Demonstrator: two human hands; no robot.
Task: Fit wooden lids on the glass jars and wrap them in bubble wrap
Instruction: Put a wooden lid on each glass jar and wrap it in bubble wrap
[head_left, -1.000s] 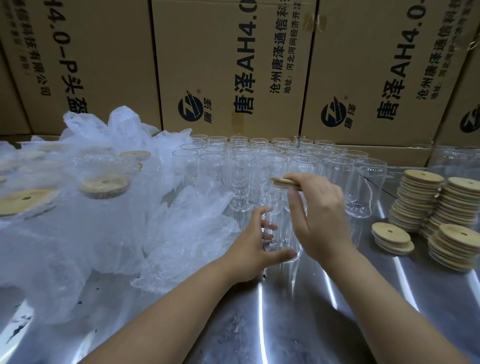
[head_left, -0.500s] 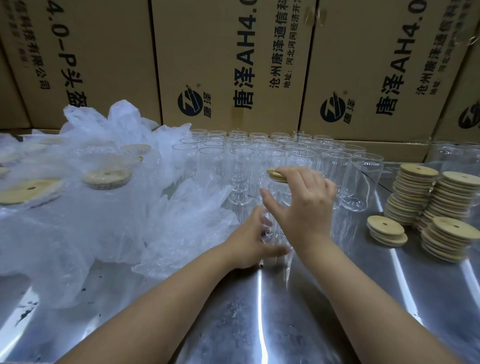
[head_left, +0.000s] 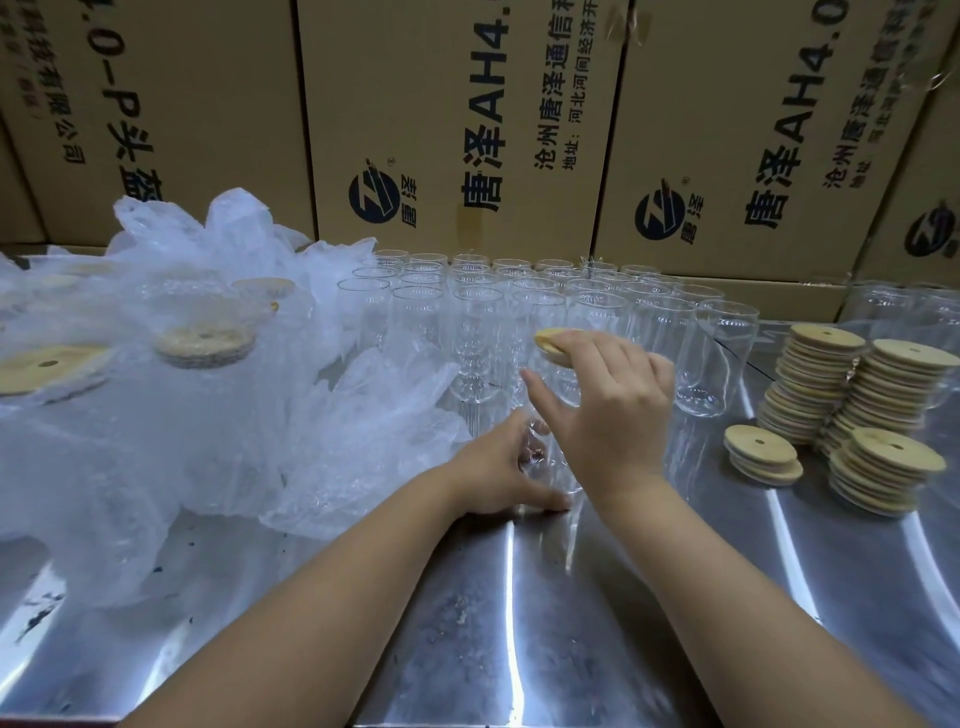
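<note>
- The right grip (head_left: 608, 410) lies spread on top of the wooden lid (head_left: 553, 340). Its fingers push down and its thumb sticks out along the side of the glass jar (head_left: 563, 382). The lid sits on the jar's mouth, right under those fingers.
- The left grip (head_left: 498, 467) is curled round the bottom of the same jar. The jar stands on the tabletop (head_left: 519, 623), just below the right grip.
- The lid looks a little tipped, so I think it is not all the way in. A push on one edge only could jam it in crooked or make it pop off.
- A push that is too hard could make the jar slip on the shiny tabletop. It could then tip away from both grips into the open jars (head_left: 467, 312) just behind. Glass hitting glass may chip, and one jar may knock down the next.
- If the left grip lets go too soon, the jar may wobble.
- The lid stacks (head_left: 821, 384) stand to the right of the right grip. A fast reach that way could topple them.
- The bubble wrap (head_left: 363, 415) lies just left of the left grip. A rough tug could drag the wrapped jars (head_left: 202, 343) that sit in it.
</note>
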